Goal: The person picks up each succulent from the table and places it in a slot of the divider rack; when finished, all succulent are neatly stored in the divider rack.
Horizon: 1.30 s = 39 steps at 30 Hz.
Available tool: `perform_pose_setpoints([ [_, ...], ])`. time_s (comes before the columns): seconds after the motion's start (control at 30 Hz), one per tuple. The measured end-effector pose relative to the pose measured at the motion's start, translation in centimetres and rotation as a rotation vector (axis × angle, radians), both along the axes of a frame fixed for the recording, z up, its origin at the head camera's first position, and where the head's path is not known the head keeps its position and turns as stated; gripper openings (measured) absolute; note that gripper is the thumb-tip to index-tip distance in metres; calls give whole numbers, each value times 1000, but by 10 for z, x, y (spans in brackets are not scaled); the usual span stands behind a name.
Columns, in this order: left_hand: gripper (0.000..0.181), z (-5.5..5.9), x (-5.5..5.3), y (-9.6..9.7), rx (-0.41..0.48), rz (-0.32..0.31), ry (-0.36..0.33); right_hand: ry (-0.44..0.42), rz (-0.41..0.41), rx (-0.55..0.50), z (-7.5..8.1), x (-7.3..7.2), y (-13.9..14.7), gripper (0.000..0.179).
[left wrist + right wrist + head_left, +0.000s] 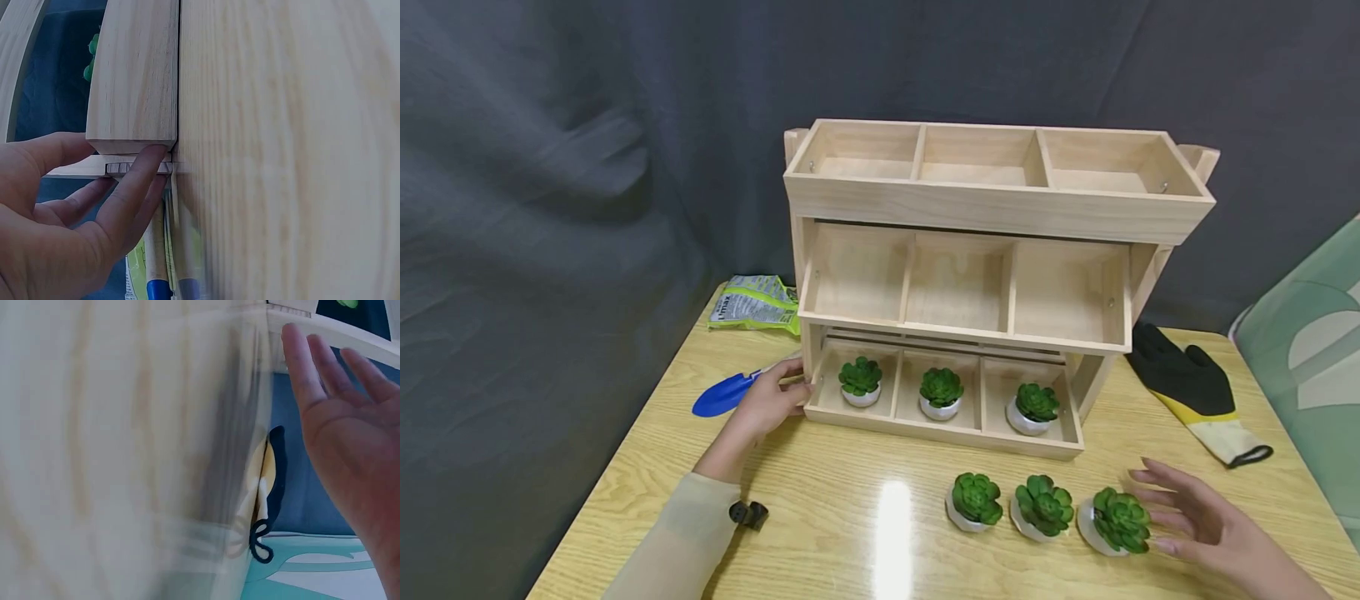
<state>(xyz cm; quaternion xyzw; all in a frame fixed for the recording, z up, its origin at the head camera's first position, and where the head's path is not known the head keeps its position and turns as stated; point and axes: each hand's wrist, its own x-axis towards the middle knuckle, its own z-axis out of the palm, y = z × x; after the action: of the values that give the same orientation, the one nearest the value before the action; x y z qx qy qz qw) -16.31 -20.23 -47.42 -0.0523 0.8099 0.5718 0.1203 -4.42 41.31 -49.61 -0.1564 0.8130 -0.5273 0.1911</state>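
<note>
A three-tier wooden planter stand [1000, 212] is at the centre of the head view, its lowest tray [943, 429] at table level. My left hand [773, 398] holds the left end of that tray, thumb and fingers about its corner [131, 125] in the left wrist view. Each lowest compartment has one white-potted succulent: left [861, 379], middle [941, 392] and right [1034, 407]. In front, three more stand in a row: left [975, 500], middle [1042, 507] and right [1116, 521]. My right hand [1206, 529] is just beside the rightmost one, fingers extended and spread.
A blue trowel [722, 397] lies left of the stand, with a green and grey packet [756, 303] behind it. Black, yellow and white work gloves [1195, 383] lie at the right. Dark cloth [715, 100] hangs behind the wooden table [805, 517].
</note>
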Motion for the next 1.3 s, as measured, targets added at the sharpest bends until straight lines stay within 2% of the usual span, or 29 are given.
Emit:
perform_pose_setpoints([
  [0.13,59,1,0,0,-6,0,-2,22,95,-92,-4,5,2,87],
  [0.2,59,1,1,-1,-13,3,-3,24,97,-90,-6,6,2,91],
  [0.43,59,2,1,-2,-10,-3,-3,68,16,102,-7,5,-6,99],
  [0.57,60,2,0,-2,-13,-5,-3,70,-2,179,-5,4,-10,99],
  [0.87,60,1,-1,-1,-3,-5,-6,26,8,176,-4,0,-14,95],
  [1.17,60,1,-2,0,0,-5,-5,104,54,141,-7,0,-19,84],
  [1.3,60,0,-2,-1,-3,-3,-9,45,26,171,-6,1,-21,80],
])
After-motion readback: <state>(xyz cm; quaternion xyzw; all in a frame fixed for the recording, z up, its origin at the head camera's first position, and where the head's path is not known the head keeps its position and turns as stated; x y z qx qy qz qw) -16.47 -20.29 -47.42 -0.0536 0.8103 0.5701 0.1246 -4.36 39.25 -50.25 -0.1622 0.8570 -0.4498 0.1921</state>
